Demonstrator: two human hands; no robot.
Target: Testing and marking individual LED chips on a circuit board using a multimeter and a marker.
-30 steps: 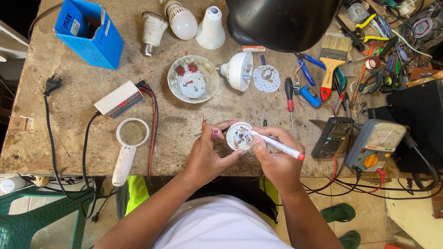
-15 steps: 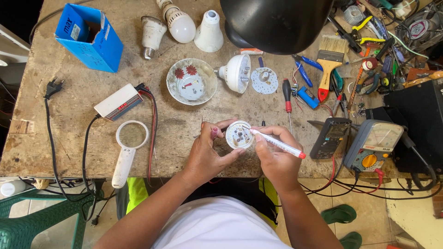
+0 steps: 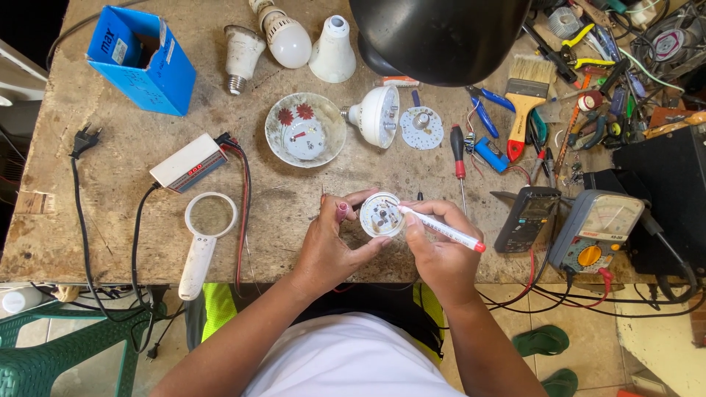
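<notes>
Two hands meet at the near edge of the worktop (image 3: 110, 242). The left hand (image 3: 331, 246) curls around an opened bulb housing (image 3: 381, 215), fingers closed on its white rim so the round circuit board inside faces up. The right hand (image 3: 437, 254) grips a white pen with a red end (image 3: 441, 229), its tip resting on the housing's rim.

Just beyond them sits a shallow flowered bowl (image 3: 283, 117) with a round white disc lying in it. Beside the bowl a bulb half (image 3: 376, 115) lies on its side, and next to that a loose round LED board (image 3: 421, 127). A blue cardboard box (image 3: 165, 81) stands open at the far left corner; what it holds I cannot tell. Near it are two whole bulbs (image 3: 287, 38) and a white cone-shaped bulb body (image 3: 332, 51). A magnifying glass (image 3: 208, 229) lies to the left of the hands, and a red-handled screwdriver (image 3: 459, 156) and two meters (image 3: 588, 228) to the right.
</notes>
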